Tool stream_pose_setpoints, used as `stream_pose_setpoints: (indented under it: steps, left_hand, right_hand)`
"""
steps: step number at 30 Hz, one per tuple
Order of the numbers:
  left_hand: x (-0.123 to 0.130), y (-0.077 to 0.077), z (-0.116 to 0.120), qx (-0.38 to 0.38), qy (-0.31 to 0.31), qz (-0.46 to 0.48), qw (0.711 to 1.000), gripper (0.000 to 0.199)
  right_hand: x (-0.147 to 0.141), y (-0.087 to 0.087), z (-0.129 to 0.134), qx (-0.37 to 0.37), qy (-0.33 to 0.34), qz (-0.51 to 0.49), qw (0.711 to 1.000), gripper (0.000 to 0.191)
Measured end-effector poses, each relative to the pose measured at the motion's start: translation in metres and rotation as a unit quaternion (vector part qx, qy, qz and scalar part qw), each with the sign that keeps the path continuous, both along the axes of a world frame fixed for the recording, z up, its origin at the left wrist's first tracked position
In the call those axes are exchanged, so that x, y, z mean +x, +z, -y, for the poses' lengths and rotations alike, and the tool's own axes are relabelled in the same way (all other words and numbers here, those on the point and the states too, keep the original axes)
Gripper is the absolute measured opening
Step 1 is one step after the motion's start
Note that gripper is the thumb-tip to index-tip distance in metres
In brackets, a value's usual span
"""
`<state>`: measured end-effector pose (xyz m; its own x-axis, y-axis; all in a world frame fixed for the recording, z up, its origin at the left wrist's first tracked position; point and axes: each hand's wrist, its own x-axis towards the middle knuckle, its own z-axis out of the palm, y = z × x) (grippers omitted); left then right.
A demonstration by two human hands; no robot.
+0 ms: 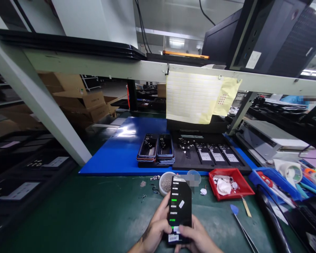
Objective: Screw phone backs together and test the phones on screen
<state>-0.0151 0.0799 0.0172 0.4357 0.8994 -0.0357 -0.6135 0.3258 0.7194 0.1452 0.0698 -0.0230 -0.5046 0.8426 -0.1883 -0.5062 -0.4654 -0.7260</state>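
Note:
A smartphone point(180, 211) is held upright between my two hands, its lit screen facing me with a list of white and green lines of text. Small white labels stick to its front. My left hand point(158, 223) wraps the left edge, thumb over the lower screen. On the other side my right hand point(197, 233) grips the lower right edge, its thumb on the glass near the bottom. Behind the phone, partly hidden, stands a round white dish point(165, 182) of tiny screws, with a clear lid point(194, 177) beside it.
Stacked phone frames point(156, 149) and a black tray point(186, 163) of phone parts lie on a blue mat point(107, 154). To the right are a red bin point(231, 195), a blue bin point(276, 189), tweezers point(243, 228) and a white roll point(292, 172). A shelf beam point(94, 65) crosses above.

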Motion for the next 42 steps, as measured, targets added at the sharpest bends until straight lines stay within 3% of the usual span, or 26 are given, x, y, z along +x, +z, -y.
stream_pose_setpoints:
  steps: [3, 7, 12, 22, 27, 30, 31, 33, 37, 38, 39, 42]
  left_hand:
    - [0.0, -0.004, 0.0, -0.025, 0.022, -0.006, 0.999, 0.073]
    - [0.001, -0.008, 0.001, -0.066, 0.06, -0.019, 0.996, 0.044]
    - [0.002, -0.007, 0.001, -0.071, 0.067, -0.032, 0.995, 0.046]
    - [0.004, -0.004, 0.001, -0.05, 0.072, -0.034, 0.996, 0.041]
    - [0.004, 0.005, 0.003, -0.009, 0.06, -0.068, 0.996, 0.041]
    - [0.005, 0.011, 0.002, 0.026, 0.04, -0.076, 0.996, 0.041]
    - [0.006, 0.011, 0.002, 0.032, 0.034, -0.079, 0.996, 0.04]
    - [0.009, 0.008, 0.004, 0.046, 0.017, -0.09, 0.995, 0.041]
    - [0.015, -0.002, 0.011, 0.054, -0.025, -0.129, 0.99, 0.046]
    - [0.017, -0.004, 0.012, 0.049, -0.035, -0.141, 0.988, 0.047]
    - [0.017, -0.006, 0.014, 0.047, -0.042, -0.155, 0.986, 0.048]
    - [0.018, -0.007, 0.015, 0.048, -0.049, -0.192, 0.979, 0.051]
  right_hand:
    - [0.0, -0.001, 0.0, -0.039, -0.007, -0.014, 0.999, 0.038]
    - [-0.002, 0.003, -0.001, -0.084, 0.01, -0.084, 0.993, 0.052]
    - [-0.001, 0.013, -0.003, -0.094, 0.05, -0.152, 0.983, 0.063]
    - [0.002, 0.017, -0.006, -0.1, 0.069, -0.136, 0.983, 0.059]
    - [0.0, 0.017, -0.005, -0.105, 0.041, -0.061, 0.992, 0.064]
    - [0.009, 0.019, -0.005, -0.038, -0.009, 0.126, 0.991, 0.068]
    - [0.014, 0.019, -0.003, 0.008, -0.034, 0.204, 0.978, 0.066]
    - [0.026, 0.021, 0.003, 0.119, -0.128, 0.343, 0.923, 0.051]
    - [0.037, 0.018, 0.023, 0.34, -0.334, 0.456, 0.752, 0.025]
    - [0.037, 0.015, 0.027, 0.39, -0.343, 0.464, 0.718, 0.025]
    - [0.036, 0.012, 0.03, 0.428, -0.328, 0.466, 0.702, 0.029]
    - [0.035, 0.003, 0.03, 0.484, -0.264, 0.477, 0.685, 0.039]
